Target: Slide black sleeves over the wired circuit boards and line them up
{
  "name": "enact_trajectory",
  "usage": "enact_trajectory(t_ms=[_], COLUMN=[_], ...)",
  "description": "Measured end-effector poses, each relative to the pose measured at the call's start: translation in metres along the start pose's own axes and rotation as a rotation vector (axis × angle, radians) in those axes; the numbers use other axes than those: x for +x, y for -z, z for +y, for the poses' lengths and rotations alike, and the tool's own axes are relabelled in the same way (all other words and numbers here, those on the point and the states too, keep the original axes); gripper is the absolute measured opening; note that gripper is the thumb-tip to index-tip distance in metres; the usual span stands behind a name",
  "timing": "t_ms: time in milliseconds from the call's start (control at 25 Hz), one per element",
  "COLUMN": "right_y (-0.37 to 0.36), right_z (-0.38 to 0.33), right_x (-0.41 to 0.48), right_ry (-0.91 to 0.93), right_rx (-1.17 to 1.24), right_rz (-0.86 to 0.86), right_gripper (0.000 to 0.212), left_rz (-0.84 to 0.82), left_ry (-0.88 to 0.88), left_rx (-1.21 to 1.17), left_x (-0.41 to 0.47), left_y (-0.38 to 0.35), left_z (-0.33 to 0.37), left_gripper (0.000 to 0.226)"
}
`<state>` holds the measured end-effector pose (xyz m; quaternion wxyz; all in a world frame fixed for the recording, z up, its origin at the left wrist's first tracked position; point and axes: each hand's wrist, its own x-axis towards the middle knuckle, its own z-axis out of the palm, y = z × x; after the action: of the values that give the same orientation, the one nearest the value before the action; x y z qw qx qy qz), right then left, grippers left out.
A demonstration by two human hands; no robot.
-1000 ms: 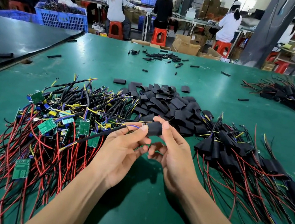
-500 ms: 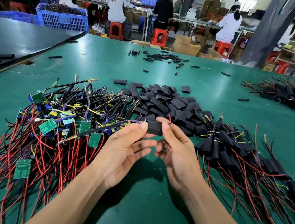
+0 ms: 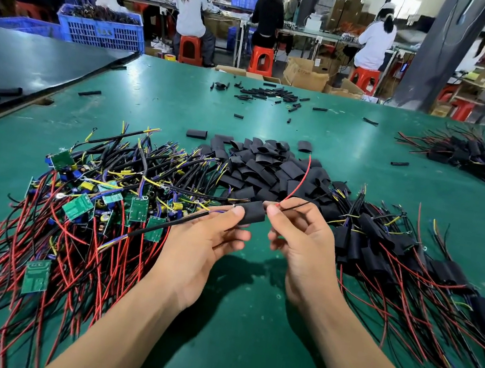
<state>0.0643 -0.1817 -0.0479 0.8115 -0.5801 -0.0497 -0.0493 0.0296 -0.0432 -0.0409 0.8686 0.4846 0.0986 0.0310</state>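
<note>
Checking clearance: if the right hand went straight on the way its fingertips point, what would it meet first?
Probably the black sleeve the left hand holds; the right hand, pinching thin wires, is almost against it.

The sleeve (image 3: 251, 213) at frame centre is matt black, soft-looking plastic tubing, like the loose sleeves (image 3: 268, 168) heaped above it. The wires (image 3: 308, 166) rising from it have smooth red and black plastic insulation. The circuit boards (image 3: 79, 207) at left are glossy green. The table mat (image 3: 244, 340) is smooth green with a faint sheen. At upper left, a crate (image 3: 101, 29) is blue latticed plastic. The cardboard boxes (image 3: 306, 74) at the top are matt brown.
</note>
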Motion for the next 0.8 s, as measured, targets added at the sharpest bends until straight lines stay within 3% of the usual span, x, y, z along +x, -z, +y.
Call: enact_trajectory(t_ms=[160, 400, 520, 640, 800], right_y=[0.0006, -0.0009, -0.0010, 0.0012, 0.0014], right_z=[-0.0015, -0.0005, 0.0009, 0.0030, 0.0003], right_x=[0.0009, -0.0001, -0.0012, 0.0000, -0.0009], right_ry=[-0.032, -0.269, -0.268, -0.260, -0.286], right_rx=[0.053, 0.108, 0.067, 0.061, 0.044], right_rz=[-0.020, -0.152, -0.144, -0.120, -0.148], right_gripper=[0.022, 0.023, 0.003, 0.019, 0.017], left_rz=[-0.008, 0.004, 0.045, 0.115, 0.110], left_ry=[0.046, 0.019, 0.014, 0.045, 0.029], left_rx=[-0.015, -0.008, 0.061, 0.171, 0.183], left_x=[-0.0001, -0.0008, 0.0005, -0.0003, -0.0024], left_y=[0.0013, 0.0009, 0.0011, -0.0001, 0.0019], left_z=[0.0010, 0.0018, 0.0026, 0.0006, 0.0032], left_gripper=[0.025, 0.008, 0.023, 0.028, 0.014])
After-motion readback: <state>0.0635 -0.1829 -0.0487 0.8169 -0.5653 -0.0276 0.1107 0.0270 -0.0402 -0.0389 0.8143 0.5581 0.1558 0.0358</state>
